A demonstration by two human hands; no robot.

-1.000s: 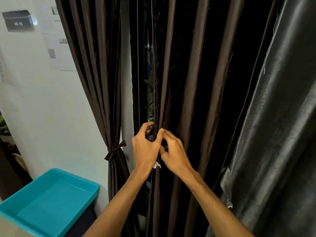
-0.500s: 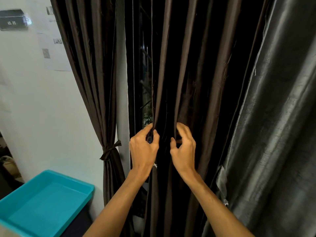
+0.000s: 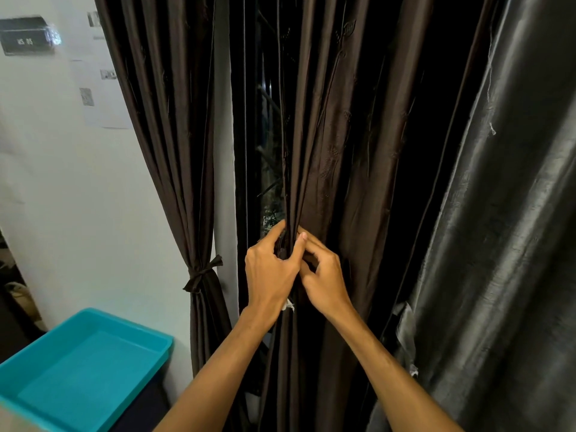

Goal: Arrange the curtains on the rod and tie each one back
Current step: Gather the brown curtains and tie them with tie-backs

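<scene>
Dark brown satin curtain (image 3: 336,135), glossy and deeply pleated, hangs mid-frame; left hand (image 3: 269,272) and right hand (image 3: 325,275) pinch its gathered left edge together (thumbs touching). The left curtain (image 3: 174,120) is already knotted back.

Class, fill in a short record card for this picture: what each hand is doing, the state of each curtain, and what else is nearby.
left hand: pinching the middle curtain's folds
right hand: touching the left hand, gathering the same folds
middle curtain: brown, hanging loose, no tie visible
left curtain: brown, tied back with a knotted tie
right curtain: shiny grey, hanging loose
nearby: teal tray, lower left
</scene>
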